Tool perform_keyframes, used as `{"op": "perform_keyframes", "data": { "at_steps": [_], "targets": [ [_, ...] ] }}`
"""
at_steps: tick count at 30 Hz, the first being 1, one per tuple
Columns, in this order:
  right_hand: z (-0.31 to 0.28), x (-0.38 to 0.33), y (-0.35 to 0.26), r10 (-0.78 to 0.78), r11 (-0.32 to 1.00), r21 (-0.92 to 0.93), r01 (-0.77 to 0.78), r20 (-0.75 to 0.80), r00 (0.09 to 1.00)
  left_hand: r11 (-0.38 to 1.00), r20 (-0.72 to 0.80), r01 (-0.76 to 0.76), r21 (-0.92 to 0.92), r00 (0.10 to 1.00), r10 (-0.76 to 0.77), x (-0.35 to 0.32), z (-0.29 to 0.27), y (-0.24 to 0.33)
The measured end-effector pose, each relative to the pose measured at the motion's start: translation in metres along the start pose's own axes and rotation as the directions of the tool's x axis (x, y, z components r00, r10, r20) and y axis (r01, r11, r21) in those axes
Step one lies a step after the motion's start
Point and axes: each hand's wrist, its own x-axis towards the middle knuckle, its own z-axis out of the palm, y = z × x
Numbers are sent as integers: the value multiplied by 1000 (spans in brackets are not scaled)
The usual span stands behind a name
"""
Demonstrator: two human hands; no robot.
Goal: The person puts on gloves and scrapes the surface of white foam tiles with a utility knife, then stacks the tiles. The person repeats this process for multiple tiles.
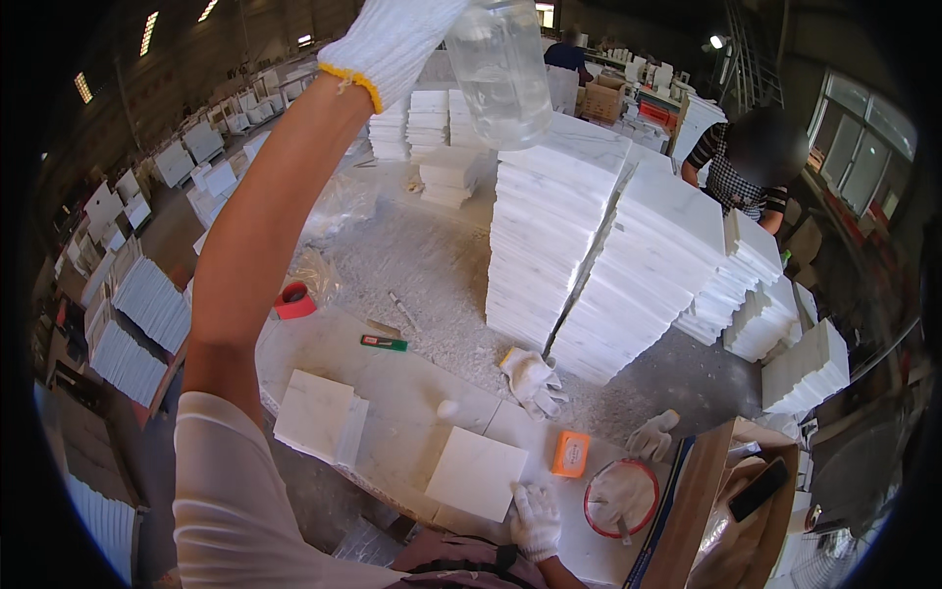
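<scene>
Raised at the top of the view, my left hand (397,44), in a white knit glove with a yellow cuff, holds a clear jar (505,83) of clear liquid. The jar hangs tilted in the air; my fingertips run out of the picture. My right hand (537,523), also gloved, lies with fingers stretched out at the right edge of a white marble tile (478,471) on the worktable (412,432). Right of the tile are a small orange box (570,455) and a red-rimmed bowl (622,499) of pale powder or paste with a tool in it.
Tall stacks of marble tiles (559,226) rise ahead. A small tile pile (319,417) lies left, near a green box (384,343) and red tape roll (294,300). Loose gloves (533,381) lie mid-table. A cardboard box (706,510) holds a phone. A co-worker (746,162) is at far right.
</scene>
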Motion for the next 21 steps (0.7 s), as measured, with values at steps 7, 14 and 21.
{"op": "perform_keyframes", "data": {
  "at_steps": [7,14,21],
  "targets": [
    [-7,3,-2,25,999,36,-25,0,1000,820,-89,216,530,976,-200,-63,18,-31],
    [10,-3,6,22,999,49,-21,-22,1000,564,-195,500,657,836,-514,-219,-17,-142],
    [5,2,3,-11,999,34,11,-20,1000,381,-435,696,609,694,-573,-346,-22,-193]
  ]
}}
